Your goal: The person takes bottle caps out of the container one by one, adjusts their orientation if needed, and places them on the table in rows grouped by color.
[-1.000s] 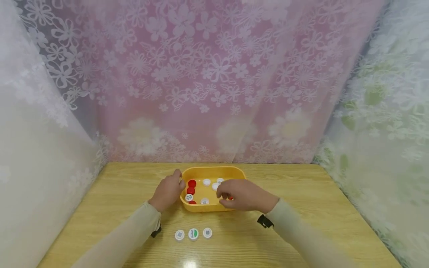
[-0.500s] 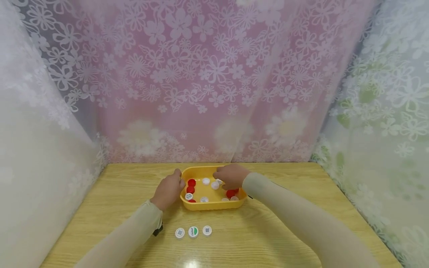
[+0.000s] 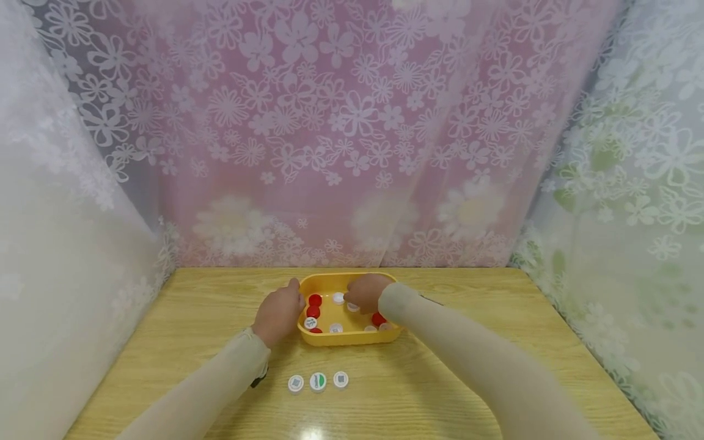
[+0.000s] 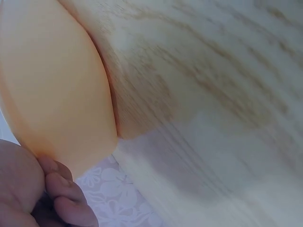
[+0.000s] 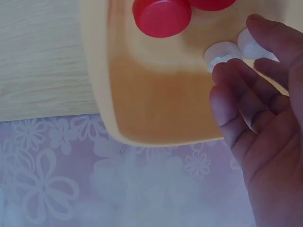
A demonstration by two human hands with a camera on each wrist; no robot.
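My left hand (image 3: 277, 313) grips the left end of the yellow tray (image 3: 348, 340); in the left wrist view, curled fingers of the left hand (image 4: 45, 196) touch the tray's wall (image 4: 59, 94). Inside the tray, at its back right, is my right hand (image 3: 367, 293), reaching down over white caps. The right wrist view has the right hand (image 5: 270, 127) with its fingers loosely bent and spread beside one white cap (image 5: 223, 50) and another white cap (image 5: 255, 46). Two red caps, one of them a red cap (image 5: 162, 17), lie nearby.
Three white caps stand in a row on the wooden table (image 3: 467, 391) in front of the tray: a left cap (image 3: 296, 384), a middle cap with green (image 3: 318, 382) and a right cap (image 3: 341, 379). Floral curtains (image 3: 352, 153) enclose the back and sides.
Over the last second my right hand has moved from the tray's front right towards its back, then slightly left and lower. My left hand has kept its grip on the tray.
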